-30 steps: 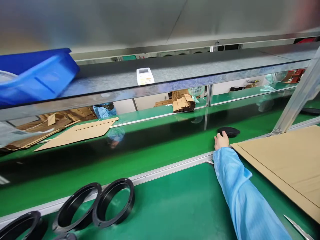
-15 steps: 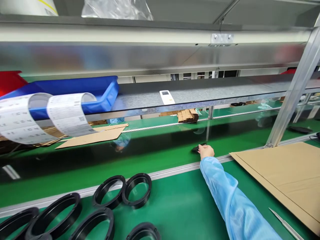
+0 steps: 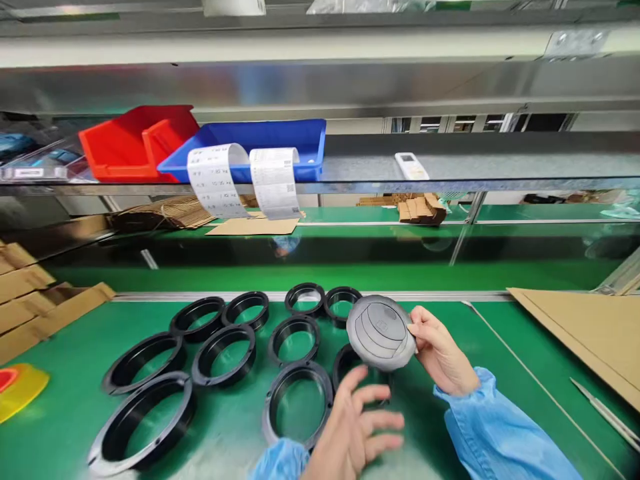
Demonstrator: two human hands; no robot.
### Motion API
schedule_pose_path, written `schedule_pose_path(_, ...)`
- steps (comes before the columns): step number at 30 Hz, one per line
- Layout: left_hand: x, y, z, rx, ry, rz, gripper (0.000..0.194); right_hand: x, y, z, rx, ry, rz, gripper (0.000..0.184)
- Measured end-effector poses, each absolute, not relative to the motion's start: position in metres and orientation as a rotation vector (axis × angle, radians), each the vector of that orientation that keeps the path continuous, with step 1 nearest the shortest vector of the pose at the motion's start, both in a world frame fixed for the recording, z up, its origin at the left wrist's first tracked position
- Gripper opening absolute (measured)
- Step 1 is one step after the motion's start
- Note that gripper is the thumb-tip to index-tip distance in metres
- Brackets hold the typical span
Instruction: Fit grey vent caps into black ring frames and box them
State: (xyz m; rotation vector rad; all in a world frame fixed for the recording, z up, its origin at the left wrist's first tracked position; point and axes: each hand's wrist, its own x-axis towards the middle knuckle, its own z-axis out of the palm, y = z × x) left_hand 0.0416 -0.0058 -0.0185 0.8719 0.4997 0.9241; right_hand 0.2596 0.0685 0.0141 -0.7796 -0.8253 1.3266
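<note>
My right hand (image 3: pixel 443 347) pinches the right edge of a grey round air vent disc (image 3: pixel 382 332), with curved lines and a small mark on its face. Its face is tilted toward me above the green bench. Below the disc, my left hand (image 3: pixel 353 427) is open, its spread fingers slightly blurred and apart from the disc. One black ring (image 3: pixel 345 363) is partly hidden behind the disc and my left fingers. Several more black rings lie on the bench to the left, among them a large ring (image 3: pixel 300 403) beside my left wrist.
A cardboard sheet (image 3: pixel 590 333) and metal tweezers (image 3: pixel 605 413) lie at the right. Blue bin (image 3: pixel 280 137) and red bin (image 3: pixel 140 143) stand on the shelf, with label strips hanging down. Folded cardboard (image 3: pixel 30 300) and a yellow tape roll (image 3: pixel 25 393) are at the left.
My right hand has come back from the far green surface, where it touched a dark object, and now holds the vent disc. My left hand has entered view. The view has turned left.
</note>
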Motion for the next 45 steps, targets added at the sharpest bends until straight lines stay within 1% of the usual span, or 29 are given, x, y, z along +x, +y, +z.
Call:
schedule_pose_path(2,0.039,0.001,-0.009,0.626,0.418,1.021,0.069,0.242,0.049,0.012,-0.738,-0.862,1.399,0.037)
schedule_pose_path(3,0.037,0.005,-0.005,0.548,0.365,1.012,0.073,0.236,0.044,0.009,-0.725,-0.889,1.431,0.038)
schedule_pose_path(5,0.031,0.012,0.002,0.492,0.264,0.913,0.082,0.227,0.037,0.003,-0.712,-0.928,1.476,0.037)
schedule_pose_path(7,0.026,0.017,0.004,0.468,0.204,0.819,0.087,0.223,0.036,-0.003,-0.716,-0.938,1.484,0.035)
schedule_pose_path(10,0.023,0.019,0.002,0.446,0.201,0.808,0.080,0.221,0.036,-0.007,-0.743,-0.929,1.461,0.033)
schedule_pose_path(17,0.030,0.013,0.002,0.386,0.387,0.851,0.064,0.219,0.035,-0.010,-0.784,-1.040,1.392,0.030)
schedule_pose_path(22,0.028,0.013,0.004,0.425,0.313,0.821,0.072,0.216,0.035,-0.013,-0.816,-1.101,1.276,0.023)
schedule_pose_path(24,0.027,0.015,0.004,0.414,0.325,0.828,0.070,0.215,0.034,-0.013,-0.832,-1.209,1.135,0.018)
schedule_pose_path(26,0.027,0.016,0.004,0.389,0.363,0.837,0.068,0.214,0.031,-0.014,-0.859,-1.405,0.875,0.017)
schedule_pose_path(29,0.025,0.018,0.003,0.364,0.393,0.862,0.065,0.214,0.026,-0.017,-0.925,-1.681,0.440,0.026)
schedule_pose_path(32,0.026,0.018,0.004,0.367,0.388,0.901,0.062,0.213,0.025,-0.019,-0.939,-1.815,0.234,0.034)
schedule_pose_path(35,0.029,0.016,0.006,0.394,0.384,0.935,0.060,0.212,0.026,-0.019,-0.933,-1.878,0.262,0.039)
schedule_pose_path(39,0.032,0.013,0.007,0.412,0.402,0.863,0.066,0.211,0.027,-0.019,-0.900,-1.898,0.362,0.049)
schedule_pose_path(45,0.031,0.013,0.011,0.368,0.407,0.890,0.058,0.210,0.021,-0.017,-0.860,-1.724,0.559,0.048)
